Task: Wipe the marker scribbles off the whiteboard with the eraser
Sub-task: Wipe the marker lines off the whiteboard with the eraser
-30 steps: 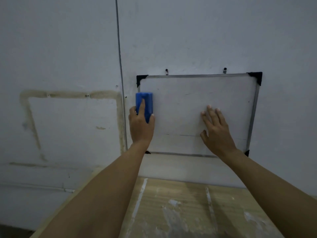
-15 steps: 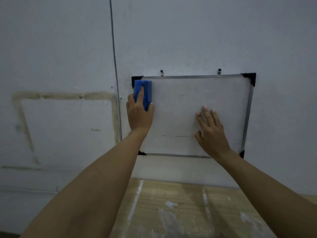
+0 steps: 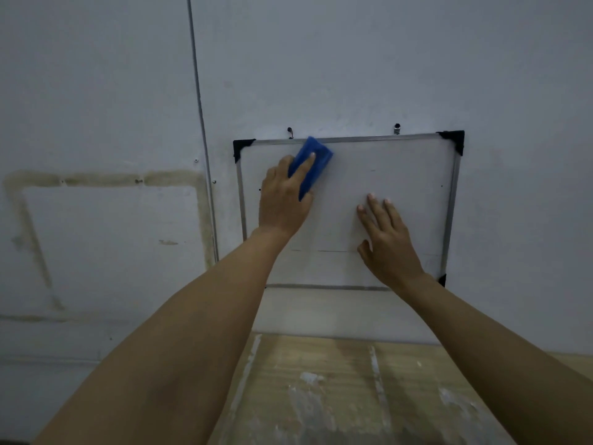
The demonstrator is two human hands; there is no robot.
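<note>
On the whiteboard (image 3: 401, 168), the upper right quarter is bare surface from the eraser (image 3: 316, 162) across to the right rail, open to a sweeping hand. The eraser, tilted and touching the top rail, and the left hand (image 3: 282, 200) gripping it fill the board's upper left. The right hand (image 3: 390, 239) lies flat on the board's lower right, fingers spread, barring passage there. Between the hands a narrow bare band runs down the board. The metal frame (image 3: 452, 203) bounds the board. Two hooks (image 3: 397, 128) jut from the wall just above the board. Left of the board a thin vertical strip (image 3: 200, 123) runs up the wall. Below the board a wooden tabletop (image 3: 337, 380) meets the wall.
</note>
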